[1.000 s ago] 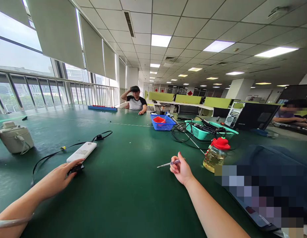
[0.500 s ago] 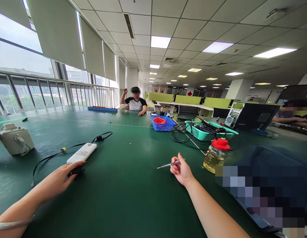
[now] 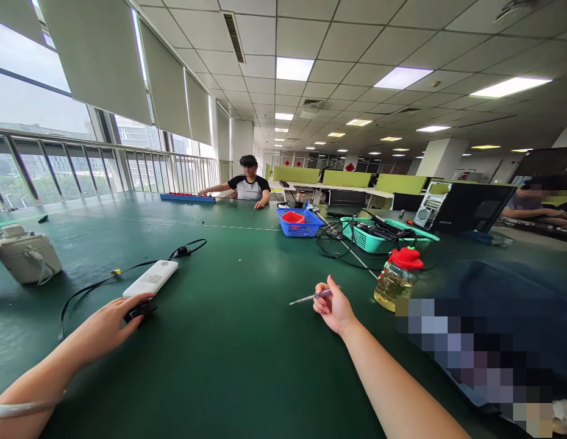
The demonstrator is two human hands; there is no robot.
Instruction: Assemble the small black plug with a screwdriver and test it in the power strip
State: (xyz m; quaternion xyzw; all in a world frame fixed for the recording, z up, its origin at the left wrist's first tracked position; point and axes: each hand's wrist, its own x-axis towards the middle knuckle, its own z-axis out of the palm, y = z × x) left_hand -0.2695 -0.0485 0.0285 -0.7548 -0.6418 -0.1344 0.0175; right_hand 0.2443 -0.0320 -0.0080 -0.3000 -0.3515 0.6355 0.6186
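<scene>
Screwdriver (image 3: 305, 299) sits clamped in the fingers of the right hand (image 3: 333, 308); on the worktop (image 3: 247, 360), the left hand (image 3: 103, 322) grips a black device (image 3: 142, 310) that could skid if pressed unevenly.

Far side and edges of a green table (image 3: 247, 353)
A blue basket (image 3: 302, 229) holds a red tray (image 3: 293, 218); black cables (image 3: 379, 229) fill a teal basket (image 3: 372, 244) beside it. A red-lidded bottle (image 3: 393, 288) stands nearer, a beige container (image 3: 27, 259) far left. Beyond, a seated person (image 3: 250, 188) stretches one arm to a long blue tray (image 3: 187, 198).
</scene>
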